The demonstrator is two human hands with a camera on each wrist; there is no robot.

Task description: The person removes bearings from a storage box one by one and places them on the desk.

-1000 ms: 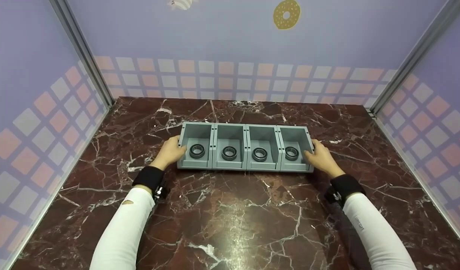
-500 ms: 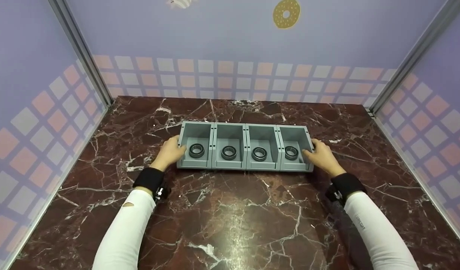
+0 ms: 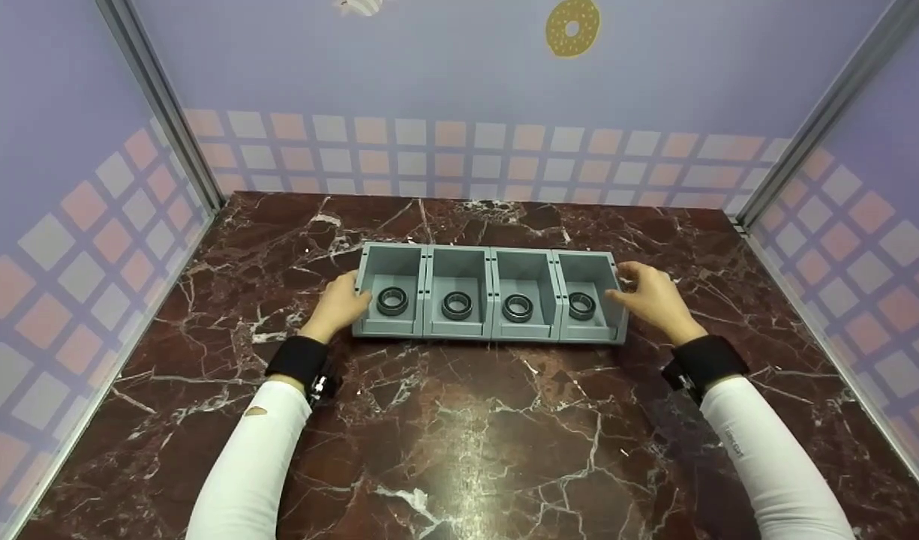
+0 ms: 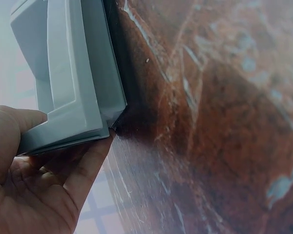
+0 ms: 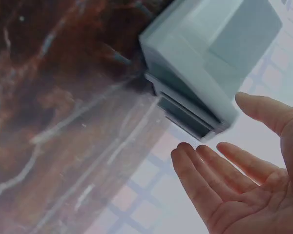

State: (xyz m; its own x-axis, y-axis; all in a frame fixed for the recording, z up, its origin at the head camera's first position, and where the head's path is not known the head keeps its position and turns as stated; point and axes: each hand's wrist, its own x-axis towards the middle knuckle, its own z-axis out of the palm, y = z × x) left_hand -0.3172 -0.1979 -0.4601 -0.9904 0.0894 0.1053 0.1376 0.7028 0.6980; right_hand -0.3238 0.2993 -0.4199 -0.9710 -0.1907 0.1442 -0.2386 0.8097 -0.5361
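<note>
A row of several joined grey plastic storage bins [image 3: 459,330] stands on the marble-patterned table, open side up. Each compartment holds one black-rimmed ball bearing [image 3: 457,305]. My left hand [image 3: 337,306] grips the outer wall of the leftmost bin, thumb over the rim inside and fingers beneath the outside, as the left wrist view shows on the grey bin [image 4: 68,97]. At the other end my right hand [image 3: 658,300] is spread beside the rightmost bin. In the right wrist view its fingers [image 5: 190,170] are apart from the bin corner [image 5: 195,102], with the thumb near the rim.
The dark red marble table [image 3: 459,435] extends around the bins. Purple walls with pink and white squares [image 3: 489,135] enclose the back and both sides, joined by grey metal corner posts [image 3: 166,97].
My right hand has loosened from the right end of the bins and shifted slightly outward, fingers now apart from the wall. The left hand and the bins stay practically where they were.
</note>
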